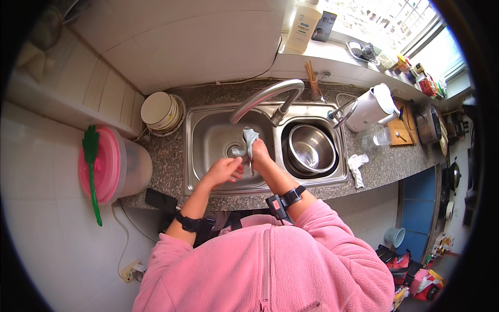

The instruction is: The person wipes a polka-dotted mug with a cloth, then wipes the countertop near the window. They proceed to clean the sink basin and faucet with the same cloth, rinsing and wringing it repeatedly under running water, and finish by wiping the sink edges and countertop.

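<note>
Nearest my cam is the pink fleece point(265, 260), sleeves pushed up, w/ a black strap on each forearm. Next I get the phone point(161, 199), dark, lying at the near L corner of the countertop point(387, 156). My L hand point(225, 170) is over the near side of the sink's L basin point(208, 135), fingers loosely bent; can't tell if the tips are pinching anything. My R hand point(260, 151) is a bit farther in, just beside it, fingers closed on the cloth point(250, 138), greyish-white & bunched, which sticks up past the hand over the mid of the same basin, near the drain point(233, 150). White crumpled wad point(357, 167) sits by the countertop's near edge, R of the sink; can't tell if tissue or fabric. In the R basin I've a steel bowl point(312, 148), tilted a bit. Off the countertop's L end: lidded tub point(138, 164), pink lid, w/ a green utensil point(92, 166) across it. Farther back, stacked bowls point(157, 110) stand near the far L corner, the faucet point(267, 96) arcs over the L basin from the sink's far rim, & the white kettle point(370, 109) is beyond the sink's R edge, approx. next to the cutting board point(401, 127).
</note>
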Action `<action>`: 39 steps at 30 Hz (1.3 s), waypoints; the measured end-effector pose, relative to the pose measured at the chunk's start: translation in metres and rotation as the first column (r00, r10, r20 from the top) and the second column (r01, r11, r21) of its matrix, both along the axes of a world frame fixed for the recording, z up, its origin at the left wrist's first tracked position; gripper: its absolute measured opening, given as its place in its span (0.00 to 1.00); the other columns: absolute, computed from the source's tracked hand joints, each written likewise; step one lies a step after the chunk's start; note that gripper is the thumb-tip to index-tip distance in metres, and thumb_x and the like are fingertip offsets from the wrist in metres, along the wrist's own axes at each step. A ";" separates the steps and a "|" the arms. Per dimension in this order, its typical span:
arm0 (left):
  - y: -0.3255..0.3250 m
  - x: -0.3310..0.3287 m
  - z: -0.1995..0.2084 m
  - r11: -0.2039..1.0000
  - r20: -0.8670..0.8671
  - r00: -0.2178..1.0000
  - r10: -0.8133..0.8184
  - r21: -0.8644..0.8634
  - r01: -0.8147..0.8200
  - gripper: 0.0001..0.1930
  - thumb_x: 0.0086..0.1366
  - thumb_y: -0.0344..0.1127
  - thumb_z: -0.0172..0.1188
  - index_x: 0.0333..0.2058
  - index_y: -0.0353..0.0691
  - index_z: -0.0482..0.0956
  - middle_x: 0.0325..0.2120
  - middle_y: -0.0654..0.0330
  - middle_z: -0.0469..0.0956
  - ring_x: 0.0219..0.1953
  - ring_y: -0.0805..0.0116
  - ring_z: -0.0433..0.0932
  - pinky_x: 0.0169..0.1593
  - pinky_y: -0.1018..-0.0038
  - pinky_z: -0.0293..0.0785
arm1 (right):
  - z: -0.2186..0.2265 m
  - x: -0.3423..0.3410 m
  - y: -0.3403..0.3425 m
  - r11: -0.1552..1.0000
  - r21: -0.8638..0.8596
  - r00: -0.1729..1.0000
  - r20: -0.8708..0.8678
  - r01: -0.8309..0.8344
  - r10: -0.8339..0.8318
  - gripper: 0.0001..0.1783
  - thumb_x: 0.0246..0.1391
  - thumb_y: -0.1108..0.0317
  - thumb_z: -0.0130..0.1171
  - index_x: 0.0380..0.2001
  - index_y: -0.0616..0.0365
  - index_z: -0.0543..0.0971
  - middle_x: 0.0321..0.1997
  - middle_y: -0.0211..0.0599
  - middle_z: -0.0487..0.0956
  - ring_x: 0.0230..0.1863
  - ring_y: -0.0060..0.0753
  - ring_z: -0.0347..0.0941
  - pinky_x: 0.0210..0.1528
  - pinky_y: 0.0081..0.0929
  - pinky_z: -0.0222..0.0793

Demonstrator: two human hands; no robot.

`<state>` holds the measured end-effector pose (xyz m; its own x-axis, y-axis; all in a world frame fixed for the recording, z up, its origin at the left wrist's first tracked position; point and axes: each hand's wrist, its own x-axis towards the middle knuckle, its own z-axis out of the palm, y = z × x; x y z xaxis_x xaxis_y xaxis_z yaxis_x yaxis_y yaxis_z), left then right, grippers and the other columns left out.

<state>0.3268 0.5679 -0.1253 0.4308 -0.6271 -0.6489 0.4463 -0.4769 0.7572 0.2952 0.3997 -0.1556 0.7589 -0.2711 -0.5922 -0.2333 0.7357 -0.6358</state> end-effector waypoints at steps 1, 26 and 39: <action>0.003 0.005 0.002 0.997 0.052 0.998 -0.019 0.081 0.015 0.23 0.75 0.55 0.50 0.50 0.42 0.78 0.40 0.61 0.82 0.38 0.68 0.82 0.39 0.70 0.81 | 0.005 -0.003 -0.003 1.000 -0.027 1.000 0.001 -0.006 0.006 0.17 0.65 0.51 0.56 0.38 0.55 0.79 0.29 0.28 0.75 0.28 0.26 0.71 0.29 0.30 0.69; -0.007 0.067 -0.046 0.704 0.181 0.685 0.706 -0.281 -0.652 0.14 0.73 0.40 0.57 0.43 0.34 0.84 0.40 0.60 0.84 0.43 0.72 0.79 0.54 0.73 0.70 | -0.013 -0.050 0.020 0.630 -0.646 0.878 -0.138 -0.431 0.459 0.11 0.61 0.70 0.53 0.38 0.63 0.83 0.31 0.29 0.81 0.32 0.22 0.73 0.36 0.26 0.70; -0.019 0.038 0.007 0.854 0.027 0.962 0.272 -0.467 -0.229 0.21 0.74 0.49 0.54 0.55 0.42 0.79 0.51 0.65 0.79 0.52 0.75 0.74 0.60 0.72 0.66 | 0.040 -0.041 -0.007 0.924 -0.119 0.910 0.170 -0.363 0.379 0.18 0.66 0.66 0.56 0.56 0.60 0.75 0.47 0.34 0.80 0.46 0.26 0.77 0.47 0.27 0.74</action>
<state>0.3648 0.5485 -0.1186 0.6553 -0.7058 -0.2690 0.4247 0.0498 0.9040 0.2544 0.3929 -0.1160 0.9082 0.0096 -0.4184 -0.3511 0.5618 -0.7491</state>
